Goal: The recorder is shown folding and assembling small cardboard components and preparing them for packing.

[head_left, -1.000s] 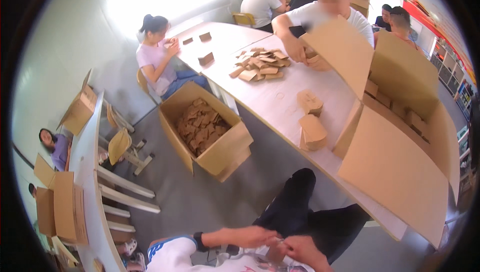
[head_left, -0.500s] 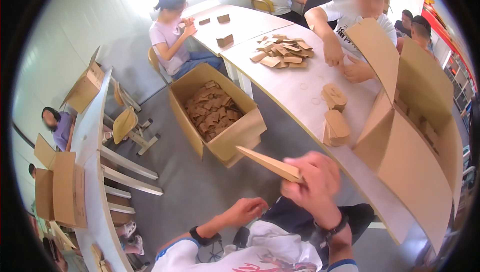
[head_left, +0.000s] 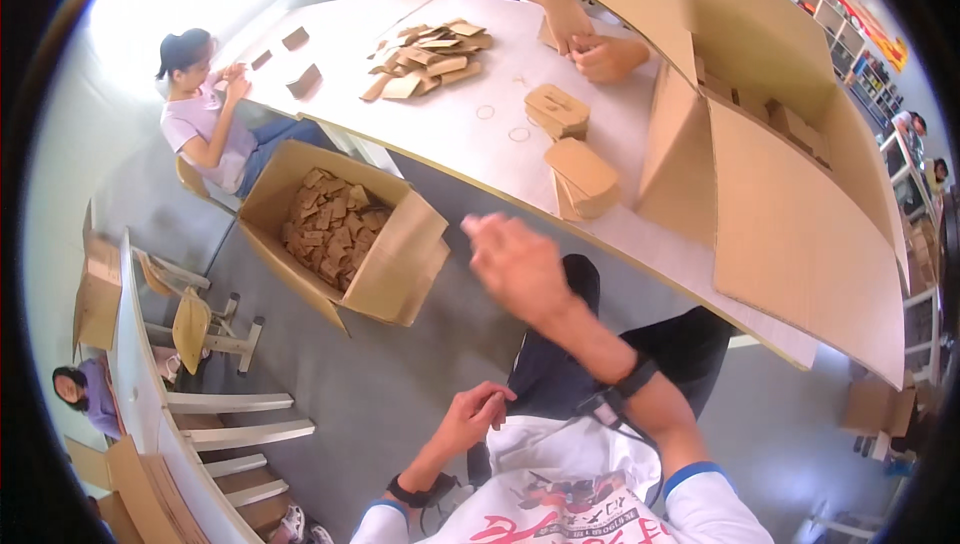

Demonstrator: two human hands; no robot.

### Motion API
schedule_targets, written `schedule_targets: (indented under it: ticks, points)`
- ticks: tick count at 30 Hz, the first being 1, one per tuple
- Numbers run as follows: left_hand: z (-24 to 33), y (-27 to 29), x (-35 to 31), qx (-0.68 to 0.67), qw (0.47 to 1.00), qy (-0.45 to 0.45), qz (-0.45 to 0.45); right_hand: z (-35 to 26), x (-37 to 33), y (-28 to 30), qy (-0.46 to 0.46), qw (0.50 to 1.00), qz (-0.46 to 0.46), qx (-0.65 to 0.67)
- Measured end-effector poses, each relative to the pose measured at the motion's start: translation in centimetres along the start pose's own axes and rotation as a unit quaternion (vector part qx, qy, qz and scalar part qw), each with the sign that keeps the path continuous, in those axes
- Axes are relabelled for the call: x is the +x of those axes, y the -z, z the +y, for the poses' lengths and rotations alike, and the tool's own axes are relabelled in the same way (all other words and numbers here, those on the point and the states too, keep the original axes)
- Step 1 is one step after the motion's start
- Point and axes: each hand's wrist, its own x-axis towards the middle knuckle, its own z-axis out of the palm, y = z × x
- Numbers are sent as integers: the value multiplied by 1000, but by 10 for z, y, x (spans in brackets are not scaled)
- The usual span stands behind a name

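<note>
My right hand [head_left: 522, 272] is raised over the gap between the open carton and the table edge, fingers pointing away and smeared by motion. No cardboard piece shows in it. My left hand [head_left: 472, 420] rests low in front of my lap, its fingers curled together around nothing visible. Left of my right hand, a large open carton [head_left: 412, 262] on the floor holds a heap of small folded brown cardboard pieces [head_left: 335, 229]. Two stacks of cardboard pieces, one nearer [head_left: 583, 176] and one farther [head_left: 557, 109], stand on the white table [head_left: 470, 149].
Another open carton [head_left: 810, 214] stands at the table's right end. A loose pile of cardboard pieces [head_left: 425, 59] and rubber bands [head_left: 518, 134] lie on the table. A co-worker's hands [head_left: 600, 54] work across from me; another person [head_left: 210, 124] sits at the far left.
The long folded cardboard piece that my right hand held is out of sight. That hand has moved left and farther away. The view has swung to the right.
</note>
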Motion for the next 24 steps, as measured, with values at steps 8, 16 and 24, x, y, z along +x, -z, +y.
schedule_targets:
  ticks: [8,16,24]
  points:
    - [31,-19,26,31,998,-1,-63,78,19,43,-111,965,141,-193]
    - [22,-27,15,47,995,-13,-84,93,12,25,-180,959,129,-176]
    - [23,-30,16,24,996,-22,-79,95,18,36,-171,966,110,-161]
